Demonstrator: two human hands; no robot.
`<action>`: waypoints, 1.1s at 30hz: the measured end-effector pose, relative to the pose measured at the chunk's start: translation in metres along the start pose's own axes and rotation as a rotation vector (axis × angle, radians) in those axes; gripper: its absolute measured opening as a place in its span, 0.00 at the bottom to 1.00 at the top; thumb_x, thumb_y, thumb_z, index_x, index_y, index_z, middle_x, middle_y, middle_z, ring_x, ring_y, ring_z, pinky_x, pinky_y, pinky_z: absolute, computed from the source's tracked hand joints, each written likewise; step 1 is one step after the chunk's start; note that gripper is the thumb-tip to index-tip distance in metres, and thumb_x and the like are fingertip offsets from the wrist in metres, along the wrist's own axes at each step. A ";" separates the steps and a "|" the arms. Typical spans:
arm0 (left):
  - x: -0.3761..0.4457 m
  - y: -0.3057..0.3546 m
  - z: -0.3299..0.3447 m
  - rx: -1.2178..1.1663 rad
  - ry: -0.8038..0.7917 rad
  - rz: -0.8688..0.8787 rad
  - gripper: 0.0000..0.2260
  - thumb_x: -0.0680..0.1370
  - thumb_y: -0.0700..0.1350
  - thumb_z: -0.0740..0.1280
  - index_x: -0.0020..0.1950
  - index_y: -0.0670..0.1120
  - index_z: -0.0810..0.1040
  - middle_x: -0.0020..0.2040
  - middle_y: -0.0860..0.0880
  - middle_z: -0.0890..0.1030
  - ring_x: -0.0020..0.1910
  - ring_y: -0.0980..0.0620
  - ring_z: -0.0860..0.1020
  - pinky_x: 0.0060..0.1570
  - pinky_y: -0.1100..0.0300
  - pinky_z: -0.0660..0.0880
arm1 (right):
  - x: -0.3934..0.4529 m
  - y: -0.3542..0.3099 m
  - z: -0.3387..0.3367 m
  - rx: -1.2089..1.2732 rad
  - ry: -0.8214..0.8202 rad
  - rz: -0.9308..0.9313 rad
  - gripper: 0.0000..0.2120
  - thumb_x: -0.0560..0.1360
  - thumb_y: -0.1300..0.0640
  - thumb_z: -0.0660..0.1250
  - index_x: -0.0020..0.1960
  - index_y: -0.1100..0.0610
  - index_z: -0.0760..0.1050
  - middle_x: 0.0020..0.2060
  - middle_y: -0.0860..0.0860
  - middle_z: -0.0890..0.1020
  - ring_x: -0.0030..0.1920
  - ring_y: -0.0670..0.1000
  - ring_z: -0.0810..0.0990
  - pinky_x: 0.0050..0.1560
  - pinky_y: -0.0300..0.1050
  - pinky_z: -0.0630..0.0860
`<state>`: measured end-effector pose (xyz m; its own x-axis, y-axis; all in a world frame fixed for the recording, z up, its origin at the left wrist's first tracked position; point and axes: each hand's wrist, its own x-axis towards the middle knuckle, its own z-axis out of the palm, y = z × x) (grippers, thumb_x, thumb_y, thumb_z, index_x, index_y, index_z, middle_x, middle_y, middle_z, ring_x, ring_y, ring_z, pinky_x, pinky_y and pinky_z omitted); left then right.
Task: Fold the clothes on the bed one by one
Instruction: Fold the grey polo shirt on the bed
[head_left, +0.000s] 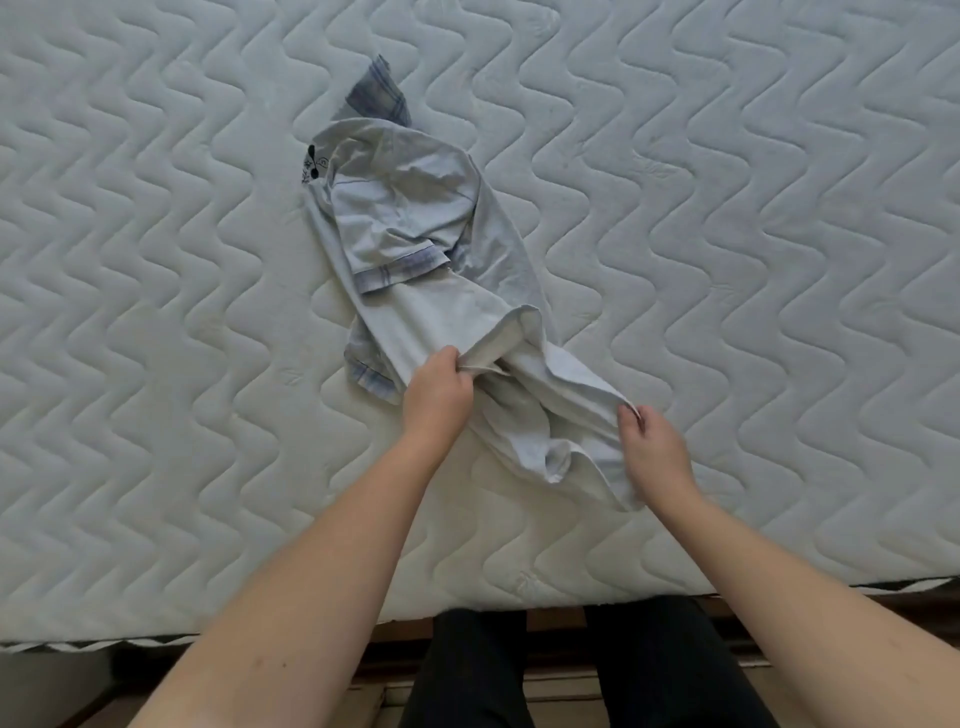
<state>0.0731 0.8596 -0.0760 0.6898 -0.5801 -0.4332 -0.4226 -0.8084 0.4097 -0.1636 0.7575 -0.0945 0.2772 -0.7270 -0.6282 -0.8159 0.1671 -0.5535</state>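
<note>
A crumpled pale grey-blue shirt (415, 223) with plaid-trimmed sleeves and collar lies in the middle of the quilted white mattress (727, 234). Its collar end points away from me and its hem lies nearest me. My left hand (436, 395) grips the hem's edge in a bunched fold. Further right, my right hand (652, 452) pinches the hem's right corner between thumb and fingers. The cloth between the two hands sags in loose folds on the bed.
The mattress's front edge (519, 597) runs across just below my forearms. Below that edge are a wooden bed frame and my dark-trousered legs (571, 670). I see no other garment on the bed.
</note>
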 end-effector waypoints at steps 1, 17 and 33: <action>-0.007 -0.001 -0.009 -0.043 0.012 -0.005 0.12 0.76 0.40 0.58 0.35 0.49 0.59 0.32 0.51 0.67 0.34 0.46 0.67 0.31 0.52 0.56 | -0.003 -0.007 -0.005 0.035 -0.021 0.001 0.14 0.81 0.47 0.60 0.44 0.57 0.72 0.36 0.49 0.77 0.41 0.56 0.76 0.34 0.45 0.64; -0.125 -0.053 -0.142 -0.311 0.175 -0.027 0.03 0.77 0.45 0.69 0.43 0.50 0.80 0.36 0.51 0.81 0.38 0.51 0.77 0.35 0.60 0.69 | -0.080 -0.081 -0.093 -0.339 -0.112 -0.228 0.05 0.74 0.57 0.71 0.49 0.55 0.80 0.42 0.53 0.82 0.46 0.55 0.80 0.38 0.42 0.65; -0.174 -0.016 -0.191 -0.399 -0.024 0.078 0.18 0.74 0.54 0.73 0.35 0.46 0.68 0.30 0.51 0.68 0.31 0.53 0.66 0.32 0.58 0.63 | -0.166 -0.168 -0.102 0.468 -0.092 -0.199 0.08 0.80 0.60 0.65 0.58 0.60 0.78 0.49 0.56 0.82 0.48 0.52 0.81 0.51 0.47 0.79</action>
<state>0.0716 0.9922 0.1462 0.6485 -0.6443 -0.4054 -0.2088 -0.6627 0.7192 -0.1245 0.7826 0.1582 0.4645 -0.7171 -0.5196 -0.4340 0.3271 -0.8394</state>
